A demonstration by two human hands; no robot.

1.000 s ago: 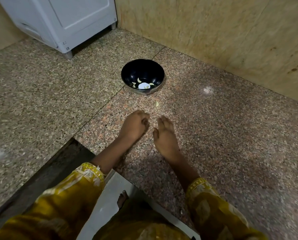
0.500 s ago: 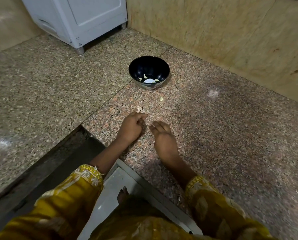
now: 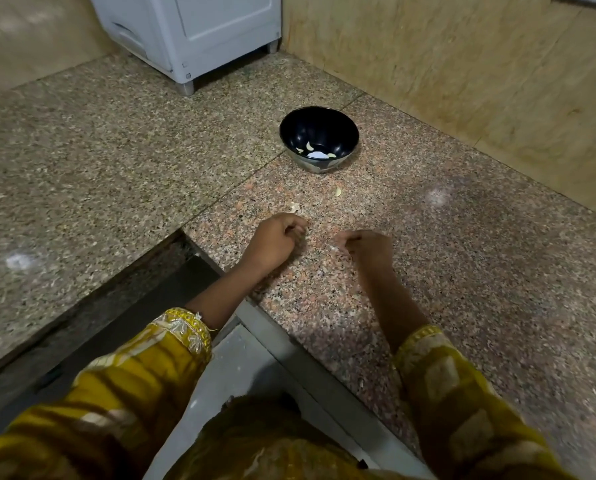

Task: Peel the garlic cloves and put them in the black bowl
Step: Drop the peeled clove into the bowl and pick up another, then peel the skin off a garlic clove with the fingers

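dim warm light, glare spots on floor (image 3: 436, 195), blurred edges

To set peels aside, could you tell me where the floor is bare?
The floor is bare right of the black bowl up to the wall, and left toward the white cabinet. Garlic scraps crowd the bowl's near side.

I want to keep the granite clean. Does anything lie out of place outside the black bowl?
Yes. Two small pale garlic bits lie loose on the granite surface, outside the black bowl: one near the bowl, another bit just beyond the left hand. The bowl stands upright.
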